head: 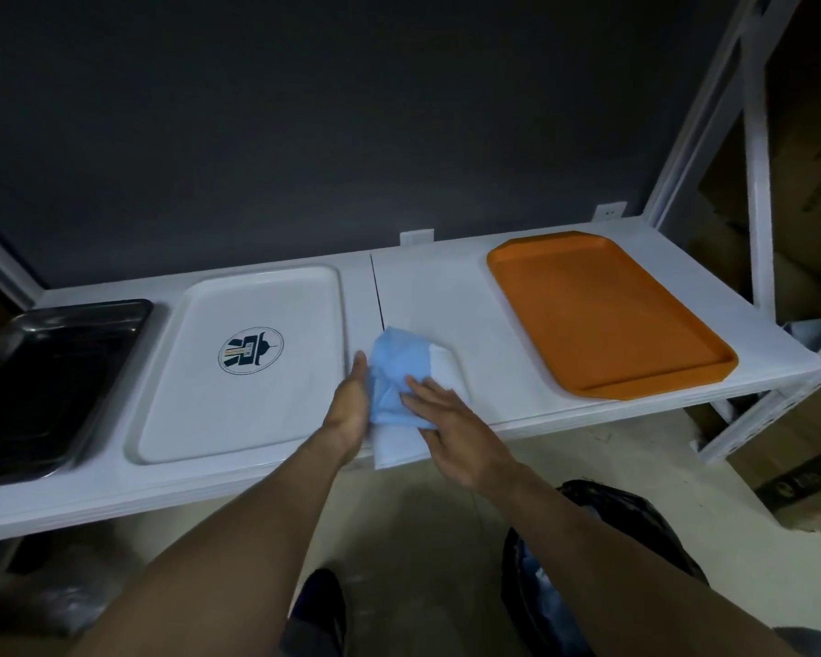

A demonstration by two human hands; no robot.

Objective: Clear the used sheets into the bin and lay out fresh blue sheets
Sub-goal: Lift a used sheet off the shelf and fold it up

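Note:
A folded blue sheet (396,372) with a white underside lies near the front edge of the white shelf (446,286), between the white tray (257,395) and the orange tray (603,315). My left hand (349,410) lies against the sheet's left edge, thumb up. My right hand (451,429) presses flat on the sheet from the right, fingers straight. Both trays are bare. A black-lined bin (603,561) stands on the floor below my right arm, with pale crumpled material inside.
A black metal pan (43,372) sits at the shelf's left end. White rack posts (754,158) rise at the right, with cardboard boxes (802,443) behind and beneath. A dark wall backs the shelf. My shoe (318,604) shows on the floor.

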